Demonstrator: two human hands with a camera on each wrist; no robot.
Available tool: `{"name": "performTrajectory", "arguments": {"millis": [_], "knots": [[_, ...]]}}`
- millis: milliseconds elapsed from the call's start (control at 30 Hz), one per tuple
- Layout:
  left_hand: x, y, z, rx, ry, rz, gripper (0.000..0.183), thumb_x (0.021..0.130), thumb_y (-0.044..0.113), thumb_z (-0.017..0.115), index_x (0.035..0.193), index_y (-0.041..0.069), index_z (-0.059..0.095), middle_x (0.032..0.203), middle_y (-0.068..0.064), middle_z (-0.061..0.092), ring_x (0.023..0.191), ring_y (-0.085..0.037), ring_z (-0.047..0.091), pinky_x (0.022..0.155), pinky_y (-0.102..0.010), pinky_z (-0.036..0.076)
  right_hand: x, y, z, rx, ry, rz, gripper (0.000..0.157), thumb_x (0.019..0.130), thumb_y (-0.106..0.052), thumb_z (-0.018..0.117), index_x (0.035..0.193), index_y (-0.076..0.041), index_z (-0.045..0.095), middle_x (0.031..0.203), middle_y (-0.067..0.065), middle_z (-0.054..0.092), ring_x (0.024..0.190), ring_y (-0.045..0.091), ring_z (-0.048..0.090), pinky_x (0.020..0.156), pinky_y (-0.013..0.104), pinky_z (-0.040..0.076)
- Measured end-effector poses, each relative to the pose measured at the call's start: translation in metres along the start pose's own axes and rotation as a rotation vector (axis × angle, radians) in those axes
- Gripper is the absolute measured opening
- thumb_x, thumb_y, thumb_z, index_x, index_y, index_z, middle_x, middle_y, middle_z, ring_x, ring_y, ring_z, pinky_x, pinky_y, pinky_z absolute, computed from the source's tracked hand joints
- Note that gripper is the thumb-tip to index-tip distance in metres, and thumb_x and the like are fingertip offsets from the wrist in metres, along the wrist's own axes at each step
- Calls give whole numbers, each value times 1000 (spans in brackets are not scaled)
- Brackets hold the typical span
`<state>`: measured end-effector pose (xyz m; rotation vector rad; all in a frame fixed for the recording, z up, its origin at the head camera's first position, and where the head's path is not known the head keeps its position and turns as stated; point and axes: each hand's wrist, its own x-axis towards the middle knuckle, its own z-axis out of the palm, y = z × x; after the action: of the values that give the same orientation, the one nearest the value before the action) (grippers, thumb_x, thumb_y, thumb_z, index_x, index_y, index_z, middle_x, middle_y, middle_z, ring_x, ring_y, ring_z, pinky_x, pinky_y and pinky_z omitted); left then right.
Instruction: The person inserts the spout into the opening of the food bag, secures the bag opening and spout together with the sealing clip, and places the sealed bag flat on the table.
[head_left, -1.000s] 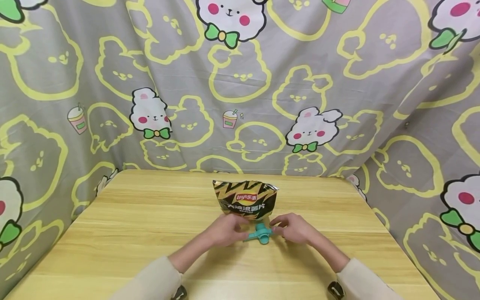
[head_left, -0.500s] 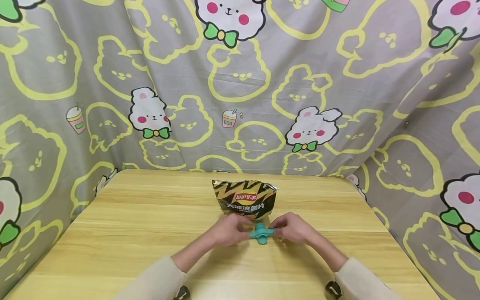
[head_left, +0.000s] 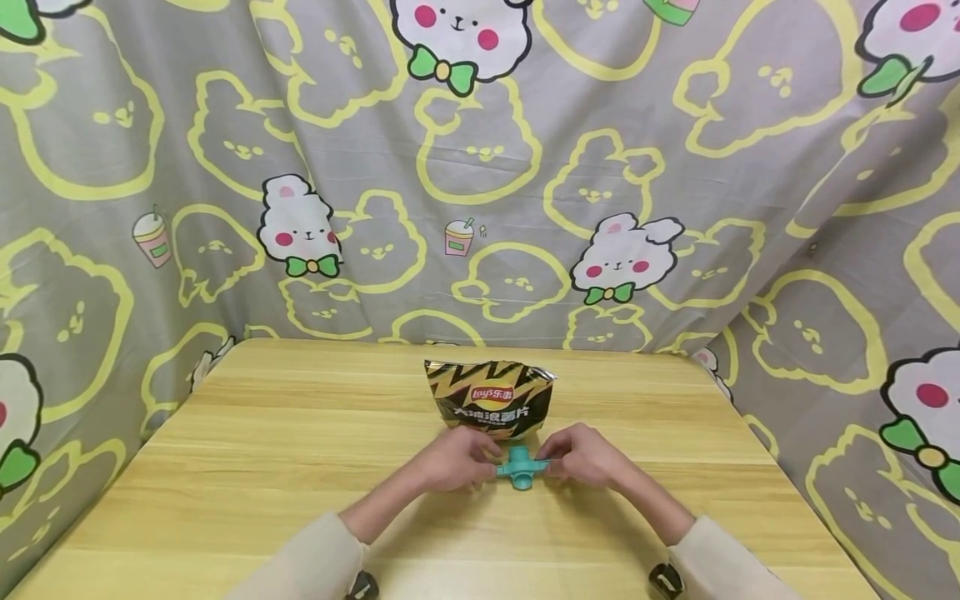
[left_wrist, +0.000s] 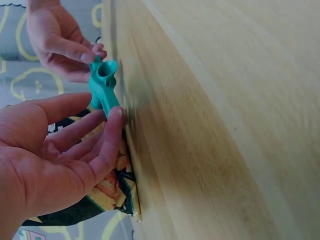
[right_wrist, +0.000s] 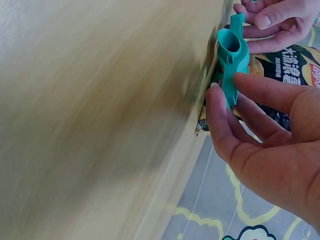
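Between my two hands, close over the table, is a teal plastic bag clip (head_left: pixel 521 467) with a round pour spout in its middle. My left hand (head_left: pixel 453 460) pinches one end of its bar. At the opposite end my right hand (head_left: pixel 581 457) pinches the bar between thumb and fingers. The right wrist view shows the spout's open mouth on the clip (right_wrist: pixel 231 65). Just behind the hands stands a black and yellow Lay's chip bag (head_left: pixel 491 398), upright, its lower edge partly behind the left fingers.
A light wooden table (head_left: pixel 285 467) carries everything. Behind and to both sides hangs a grey curtain (head_left: pixel 390 150) with cartoon animals. Black straps with small devices sit at both wrists near the cuffs.
Both hands have closed in on the bag clip's ends, and the clip has levelled and turned slightly between them. The chip bag has stayed where it was.
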<state>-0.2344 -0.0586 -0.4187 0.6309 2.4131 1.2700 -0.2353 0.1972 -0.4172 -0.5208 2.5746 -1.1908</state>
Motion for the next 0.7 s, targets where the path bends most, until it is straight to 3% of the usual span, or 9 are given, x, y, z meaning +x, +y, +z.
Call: {"name": "performTrajectory", "arguments": {"millis": [200, 367, 700], "knots": [[-3, 0, -5, -70, -15, -3, 31, 88, 3, 75, 117, -6, 69, 96, -15, 75, 73, -30, 73, 66, -40, 62, 0, -3, -1, 20, -9, -18, 21, 75, 5, 70, 94, -1, 77, 85, 9, 75, 74, 14, 64, 67, 30, 55], [-3, 0, -5, -79, -2, -7, 28, 86, -1, 75, 112, -7, 70, 90, -14, 75, 73, -31, 73, 67, -41, 62, -1, -5, -2, 28, -15, -29, 29, 68, 12, 65, 92, 1, 76, 82, 10, 74, 74, 15, 63, 65, 29, 54], [-5, 3, -6, -65, 39, -44, 11, 84, -3, 75, 95, -1, 74, 84, -9, 74, 72, -29, 73, 67, -40, 61, -2, -7, -1, 75, -37, -17, 25, 70, 10, 70, 93, 2, 75, 82, 11, 73, 73, 15, 63, 66, 30, 56]]}}
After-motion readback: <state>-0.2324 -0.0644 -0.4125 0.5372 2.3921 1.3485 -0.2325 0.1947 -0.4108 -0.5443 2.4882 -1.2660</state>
